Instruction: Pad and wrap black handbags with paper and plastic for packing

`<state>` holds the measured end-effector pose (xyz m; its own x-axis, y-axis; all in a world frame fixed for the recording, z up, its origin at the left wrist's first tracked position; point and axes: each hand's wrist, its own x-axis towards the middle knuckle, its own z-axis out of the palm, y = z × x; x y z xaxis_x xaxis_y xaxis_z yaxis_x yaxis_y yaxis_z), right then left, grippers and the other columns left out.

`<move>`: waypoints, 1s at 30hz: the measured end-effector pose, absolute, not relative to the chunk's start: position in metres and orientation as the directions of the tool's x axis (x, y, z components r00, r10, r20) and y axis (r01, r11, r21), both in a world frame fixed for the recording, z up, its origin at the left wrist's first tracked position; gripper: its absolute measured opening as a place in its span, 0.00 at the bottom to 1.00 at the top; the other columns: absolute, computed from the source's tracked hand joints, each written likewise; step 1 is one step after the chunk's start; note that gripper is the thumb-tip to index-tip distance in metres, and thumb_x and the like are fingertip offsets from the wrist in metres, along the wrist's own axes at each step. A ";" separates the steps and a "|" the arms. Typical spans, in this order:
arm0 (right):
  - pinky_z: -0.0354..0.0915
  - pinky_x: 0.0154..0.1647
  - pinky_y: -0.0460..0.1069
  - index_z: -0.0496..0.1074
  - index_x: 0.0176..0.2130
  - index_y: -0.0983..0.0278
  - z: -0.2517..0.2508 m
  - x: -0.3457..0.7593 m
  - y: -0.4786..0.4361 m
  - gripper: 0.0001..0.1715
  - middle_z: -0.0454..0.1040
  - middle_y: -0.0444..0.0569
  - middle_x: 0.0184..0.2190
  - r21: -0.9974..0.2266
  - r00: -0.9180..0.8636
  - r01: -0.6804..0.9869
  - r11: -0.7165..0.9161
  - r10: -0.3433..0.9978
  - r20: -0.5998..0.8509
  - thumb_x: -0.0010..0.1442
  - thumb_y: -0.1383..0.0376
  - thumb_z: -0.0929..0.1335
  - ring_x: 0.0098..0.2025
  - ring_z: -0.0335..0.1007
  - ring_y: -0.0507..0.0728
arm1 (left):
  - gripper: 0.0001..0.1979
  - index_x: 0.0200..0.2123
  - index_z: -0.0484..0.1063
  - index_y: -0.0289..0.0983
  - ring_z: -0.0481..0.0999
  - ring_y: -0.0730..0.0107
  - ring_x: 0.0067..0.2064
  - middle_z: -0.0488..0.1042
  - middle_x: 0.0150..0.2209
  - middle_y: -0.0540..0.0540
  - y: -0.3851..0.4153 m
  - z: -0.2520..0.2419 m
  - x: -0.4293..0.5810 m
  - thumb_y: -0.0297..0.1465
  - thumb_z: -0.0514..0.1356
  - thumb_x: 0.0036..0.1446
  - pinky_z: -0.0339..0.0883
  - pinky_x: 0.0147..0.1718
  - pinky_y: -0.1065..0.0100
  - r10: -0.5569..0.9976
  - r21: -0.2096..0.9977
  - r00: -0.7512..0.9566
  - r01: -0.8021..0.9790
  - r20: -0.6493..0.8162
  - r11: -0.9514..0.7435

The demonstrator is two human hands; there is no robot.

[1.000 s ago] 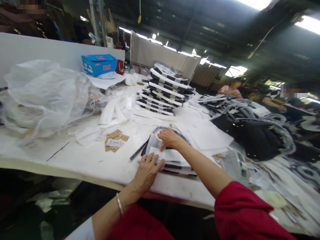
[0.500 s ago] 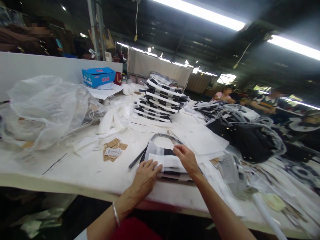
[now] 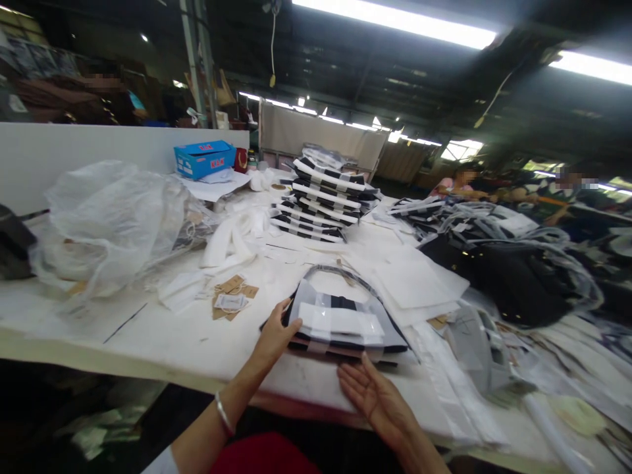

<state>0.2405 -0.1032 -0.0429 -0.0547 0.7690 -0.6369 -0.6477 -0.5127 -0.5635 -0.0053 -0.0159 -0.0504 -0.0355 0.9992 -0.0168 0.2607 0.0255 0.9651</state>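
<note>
A black, grey and white striped bag point(image 3: 340, 322) with a curved handle lies flat on the white table point(image 3: 197, 342) in front of me. My left hand point(image 3: 275, 334) rests on its left edge, thumb on top and fingers curled at the side. My right hand point(image 3: 372, 390) lies palm up, fingers stretched out, just in front of the bag's near edge, holding nothing.
A stack of the same striped bags point(image 3: 326, 201) stands behind. Brown tags point(image 3: 232, 297), crumpled clear plastic point(image 3: 113, 217) and a blue box point(image 3: 205, 158) lie left. White sheets point(image 3: 409, 280) and dark bags in plastic point(image 3: 503, 270) lie right. People work at the far right.
My right hand came off the top of the bag and drew back to the near edge, turning palm up. My left hand moved from the bag's front corner to its left edge.
</note>
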 end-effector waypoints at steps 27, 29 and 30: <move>0.74 0.53 0.57 0.73 0.40 0.55 -0.089 0.197 -0.130 0.25 0.80 0.42 0.38 -0.590 0.076 -0.656 -0.470 0.737 -0.671 0.44 0.52 0.78 0.49 0.76 0.60 | 0.09 0.35 0.76 0.40 0.75 0.66 0.38 0.78 0.35 0.48 -0.061 -0.022 -0.064 0.34 0.55 0.60 0.67 0.40 0.66 0.991 0.867 -0.029 0.489 0.129 -0.098; 0.74 0.53 0.57 0.73 0.41 0.55 -0.089 0.194 -0.135 0.26 0.80 0.43 0.39 -0.599 0.072 -0.645 -0.475 0.742 -0.667 0.44 0.51 0.79 0.49 0.76 0.59 | 0.06 0.36 0.74 0.41 0.74 0.63 0.41 0.77 0.38 0.47 -0.049 -0.026 -0.094 0.31 0.56 0.60 0.65 0.43 0.64 0.974 0.695 -0.127 0.718 0.190 -0.042; 0.75 0.52 0.57 0.73 0.42 0.55 -0.088 0.193 -0.136 0.27 0.80 0.43 0.40 -0.608 0.073 -0.631 -0.481 0.744 -0.664 0.44 0.50 0.79 0.49 0.76 0.59 | 0.05 0.37 0.74 0.40 0.73 0.61 0.44 0.76 0.40 0.46 -0.043 -0.029 -0.107 0.30 0.58 0.59 0.65 0.45 0.63 0.969 0.600 -0.137 0.800 0.204 -0.013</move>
